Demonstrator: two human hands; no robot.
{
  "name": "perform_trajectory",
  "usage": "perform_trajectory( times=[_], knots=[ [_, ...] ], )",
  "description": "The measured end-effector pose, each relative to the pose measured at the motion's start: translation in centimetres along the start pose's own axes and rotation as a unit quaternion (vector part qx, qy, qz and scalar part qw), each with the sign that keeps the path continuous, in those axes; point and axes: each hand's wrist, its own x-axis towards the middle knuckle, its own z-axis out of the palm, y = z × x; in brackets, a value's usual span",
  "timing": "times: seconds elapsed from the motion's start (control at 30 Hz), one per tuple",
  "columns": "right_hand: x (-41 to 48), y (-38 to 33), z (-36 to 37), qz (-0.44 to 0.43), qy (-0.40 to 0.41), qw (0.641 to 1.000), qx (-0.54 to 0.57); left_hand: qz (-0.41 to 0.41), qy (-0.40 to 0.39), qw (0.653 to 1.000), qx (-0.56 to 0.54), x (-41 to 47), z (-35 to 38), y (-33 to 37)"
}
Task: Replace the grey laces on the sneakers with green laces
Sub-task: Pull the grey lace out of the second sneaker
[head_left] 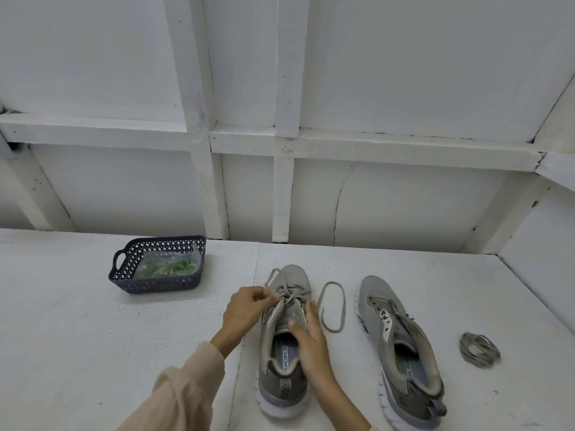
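My left hand (245, 309) pinched the one grey lace (292, 290) on the left sneaker (284, 384). My right hand (311, 340), fingers straight, pressed its tongue. The right sneaker (373, 306) stood unlaced, with one coiled lace (479, 349) beside it. One basket (161, 286), at the worktop's (93, 337) rear left, held green laces (169, 267).

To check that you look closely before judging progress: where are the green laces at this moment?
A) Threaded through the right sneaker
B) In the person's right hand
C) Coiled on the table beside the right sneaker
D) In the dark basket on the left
D: the green laces lie in a clear bag inside the dark basket; the coil beside the right sneaker is grey.
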Motion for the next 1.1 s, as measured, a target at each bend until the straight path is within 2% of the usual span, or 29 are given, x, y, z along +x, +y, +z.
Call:
perform_trajectory(
  times=[0.1,0.13,0.17,0.27,0.3,0.4,0.43,0.57,0.6,0.7,0.73,0.8,0.93,1.0,1.1],
  knots=[
    [0.0,-0.1,0.0,0.002,-0.001,1.000,-0.002,0.004,0.123,0.992,-0.014,0.0,-0.4,0.5],
    [-0.1,-0.1,0.0,0.002,-0.002,1.000,-0.002,-0.003,0.139,0.990,-0.025,0.0,-0.5,0.6],
    [-0.1,-0.1,-0.1,0.003,-0.002,1.000,-0.002,-0.007,0.122,0.992,-0.027,0.0,-0.5,0.7],
    [-0.1,-0.1,-0.1,0.004,-0.003,1.000,0.001,-0.005,0.003,1.000,0.007,-0.2,0.1,0.3],
    [-0.1,-0.1,-0.1,0.004,-0.004,1.000,0.000,0.001,0.003,1.000,0.017,-0.2,0.2,0.2],
    [-0.2,-0.2,-0.1,0.005,-0.006,1.000,0.000,0.003,0.106,0.994,-0.009,0.1,0.0,0.8],
    [-0.2,-0.2,-0.1,0.006,-0.005,1.000,0.000,-0.002,0.119,0.993,-0.024,0.0,0.0,0.9],
    [-0.3,-0.4,-0.1,0.007,-0.007,1.000,0.001,-0.007,0.015,1.000,-0.019,-0.2,0.7,0.6],
    [-0.3,-0.4,-0.1,0.009,-0.008,1.000,0.002,-0.004,0.027,1.000,-0.014,-0.2,0.8,0.6],
    [-0.4,-0.6,-0.2,0.012,-0.013,1.000,0.000,-0.020,0.172,0.982,-0.077,0.0,0.2,0.7],
    [-0.4,-0.6,-0.3,0.011,-0.015,1.000,0.000,-0.035,0.197,0.975,-0.101,-0.1,-0.1,0.8],
    [-0.5,-0.7,-0.6,0.005,-0.016,1.000,-0.013,-0.044,0.171,0.977,-0.124,-0.3,-0.5,0.7],
    [0.0,-2.2,-1.5,-0.015,0.027,0.999,-0.035,-0.076,0.056,0.978,-0.184,-2.5,0.3,0.8],
    [1.2,-3.2,-1.9,-0.017,0.057,0.997,-0.058,-0.046,0.025,0.979,-0.195,-4.0,1.4,0.5],
    [3.6,-3.9,-3.0,-0.018,0.035,0.982,-0.185,0.038,-0.013,0.991,-0.128,-5.1,2.9,0.2]
  ],
)
